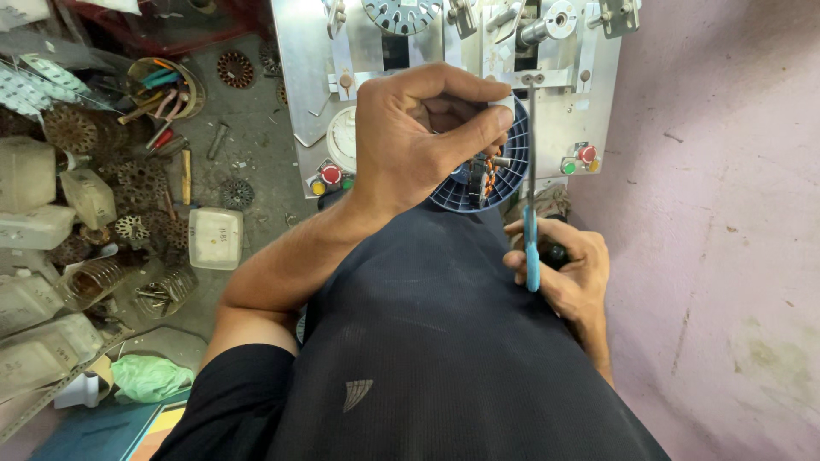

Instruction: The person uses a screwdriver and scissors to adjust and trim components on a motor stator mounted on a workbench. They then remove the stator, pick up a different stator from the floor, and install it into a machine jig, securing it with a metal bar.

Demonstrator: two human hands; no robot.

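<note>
Left hand (418, 141) curled, pinching white piece at blue ribbed wheel (504, 183) | right hand (568, 273) gripping blue-handled scissors (531, 188), blades crossing wheel front | metal machine panel (598, 94) behind

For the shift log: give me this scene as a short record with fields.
left hand: gripping the top of a blue ribbed wheel, a small white piece pinched at the fingertips
right hand: holding scissors by the blue handle, blades pointing up beside the wheel
wheel centre: orange and dark parts, detail unclear
behind: metal machine panel with red, green and yellow buttons
left floor: plastic jugs, a tub of tools, round metal stator discs
right: pink wall
</note>
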